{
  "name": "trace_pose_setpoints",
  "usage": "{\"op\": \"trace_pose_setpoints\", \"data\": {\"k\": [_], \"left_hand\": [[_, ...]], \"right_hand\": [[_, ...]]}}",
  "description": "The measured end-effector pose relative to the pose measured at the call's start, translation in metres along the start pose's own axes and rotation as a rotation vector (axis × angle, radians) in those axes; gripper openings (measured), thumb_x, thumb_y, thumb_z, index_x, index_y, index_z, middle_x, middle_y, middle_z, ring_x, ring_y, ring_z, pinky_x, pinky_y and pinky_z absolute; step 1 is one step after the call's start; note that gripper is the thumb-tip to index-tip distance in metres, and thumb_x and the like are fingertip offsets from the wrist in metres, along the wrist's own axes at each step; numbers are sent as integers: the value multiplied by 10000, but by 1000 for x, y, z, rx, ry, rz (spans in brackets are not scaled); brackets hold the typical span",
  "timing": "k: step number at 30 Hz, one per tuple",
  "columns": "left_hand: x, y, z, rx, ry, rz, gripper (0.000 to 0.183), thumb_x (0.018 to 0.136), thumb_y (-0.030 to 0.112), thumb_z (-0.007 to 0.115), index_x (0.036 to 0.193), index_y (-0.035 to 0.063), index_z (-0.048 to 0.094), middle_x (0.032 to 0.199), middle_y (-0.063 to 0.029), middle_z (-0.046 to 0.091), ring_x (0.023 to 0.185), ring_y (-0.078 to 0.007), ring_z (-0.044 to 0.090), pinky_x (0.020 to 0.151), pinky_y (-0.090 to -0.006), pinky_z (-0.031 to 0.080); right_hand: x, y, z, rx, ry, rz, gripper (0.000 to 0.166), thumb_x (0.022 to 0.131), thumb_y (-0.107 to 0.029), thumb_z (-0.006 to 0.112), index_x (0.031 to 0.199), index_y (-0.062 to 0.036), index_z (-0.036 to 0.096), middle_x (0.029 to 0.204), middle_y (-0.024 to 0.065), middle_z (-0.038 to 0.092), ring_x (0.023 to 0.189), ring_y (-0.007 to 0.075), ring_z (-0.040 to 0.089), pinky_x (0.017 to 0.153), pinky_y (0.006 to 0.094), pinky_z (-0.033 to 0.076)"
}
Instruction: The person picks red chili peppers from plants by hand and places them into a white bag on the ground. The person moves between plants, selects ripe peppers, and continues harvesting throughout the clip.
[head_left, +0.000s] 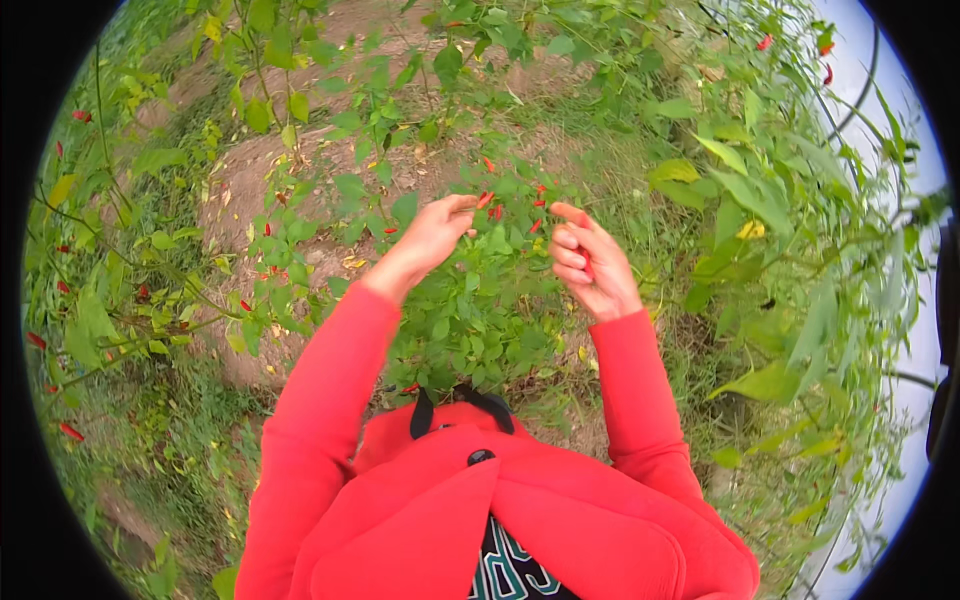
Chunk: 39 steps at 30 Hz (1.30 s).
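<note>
A leafy green chili plant (469, 330) stands right in front of me, with small ripe red chilies (495, 213) among its upper leaves. From the left, my left hand (441, 234) reaches to the plant, its fingertips right by a red chili (485, 200). Whether they grip that chili cannot be made out. My right hand (598, 264) is at the plant's right side, fingers curled over red chili (586, 262) in the palm; how many it holds is hidden. Its index finger points towards another red chili (535, 226) on the plant, apart from it.
More chili plants with red fruit grow at the left (142, 292) and tall leafy ones crowd the right (757, 202). Bare soil (255, 187) with fallen leaves lies beyond, grass (600, 157) to its right. Pale sheeting (900, 442) lines the right edge.
</note>
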<state>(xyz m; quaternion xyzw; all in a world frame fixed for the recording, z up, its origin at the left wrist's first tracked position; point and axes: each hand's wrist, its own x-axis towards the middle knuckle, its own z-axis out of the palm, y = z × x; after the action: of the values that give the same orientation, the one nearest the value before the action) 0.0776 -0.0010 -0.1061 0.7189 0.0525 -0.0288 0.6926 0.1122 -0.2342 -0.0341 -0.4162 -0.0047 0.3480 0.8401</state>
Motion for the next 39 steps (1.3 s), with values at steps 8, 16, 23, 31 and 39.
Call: {"op": "trace_pose_setpoints", "data": {"k": [8,16,23,31,39], "left_hand": [[93,-181,34,948,-28,-272,287,888,117,532,1120,-34,606,1023,-156,657,876,-216,641,757,-335,507],[-5,-154,33,-61,444,-315,207,907,40,532,1067,-59,618,869,-82,674,771,-139,637,697,-293,515],[-38,-162,39,-253,652,-190,210,928,34,486,1072,-61,605,909,-83,664,793,-140,630,715,-277,522],[-21,-190,22,-432,585,-253,184,903,97,560,1018,-28,629,882,-63,667,770,-139,617,702,-283,490],[-4,-167,7,-974,673,-351,171,880,127,614,1000,8,584,828,-57,622,750,-145,611,627,-317,500]], "right_hand": [[40,5,-51,-237,-207,239,411,1005,-338,412,693,-77,474,531,-52,277,428,46,250,384,203,196],[78,53,-53,-687,-373,527,218,979,-200,476,994,-23,602,589,-78,335,460,15,271,414,180,228],[115,135,-36,-1636,-329,-161,268,856,-258,610,939,-3,623,887,212,648,874,380,616,735,447,478],[125,156,-23,-1811,-172,-252,303,817,-299,644,815,-2,589,713,219,618,708,398,609,618,465,472],[158,233,-132,-1695,-438,-596,280,770,-168,674,1008,-71,562,805,90,586,714,255,578,620,345,464]]}}
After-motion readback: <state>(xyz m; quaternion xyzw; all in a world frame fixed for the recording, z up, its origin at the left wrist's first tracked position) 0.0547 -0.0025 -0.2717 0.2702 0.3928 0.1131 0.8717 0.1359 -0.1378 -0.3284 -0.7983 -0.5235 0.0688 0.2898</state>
